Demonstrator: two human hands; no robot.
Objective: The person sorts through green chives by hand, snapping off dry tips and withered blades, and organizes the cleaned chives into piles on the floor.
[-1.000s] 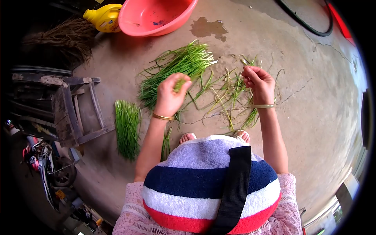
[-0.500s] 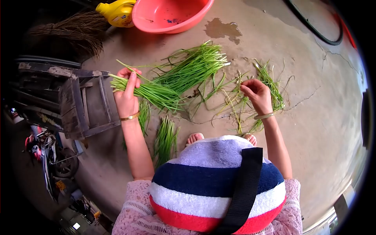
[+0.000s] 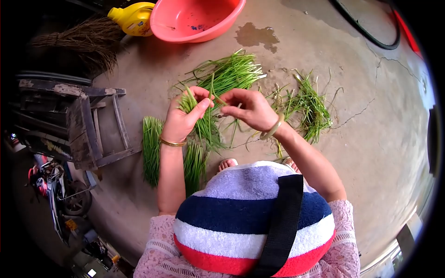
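My left hand (image 3: 183, 120) is closed around a bunch of garlic chives (image 3: 187, 101), pale stem ends up and green blades hanging below. Close beside it, my right hand (image 3: 252, 110) pinches what looks like a single chive blade (image 3: 219, 100) at the bunch's edge. Just beyond both hands lies a larger heap of chives (image 3: 232, 69) on the floor. Two neat bundles, a left one (image 3: 152, 153) and a right one (image 3: 195, 164), rest near my left forearm. To the right are loose, tangled chive scraps (image 3: 311, 111).
A pink basin (image 3: 199, 32) and a yellow jug (image 3: 138, 19) stand at the top. On the left are a twig broom (image 3: 81, 39) and a worn wooden stool (image 3: 83, 125). A black hose (image 3: 371, 37) curves at the upper right. Water wets the concrete floor (image 3: 257, 38).
My right hand has moved left from the scraps to the chive bunch. My left hand has come inward with the bunch and tilted it more upright, exposing the left bundle on the floor.
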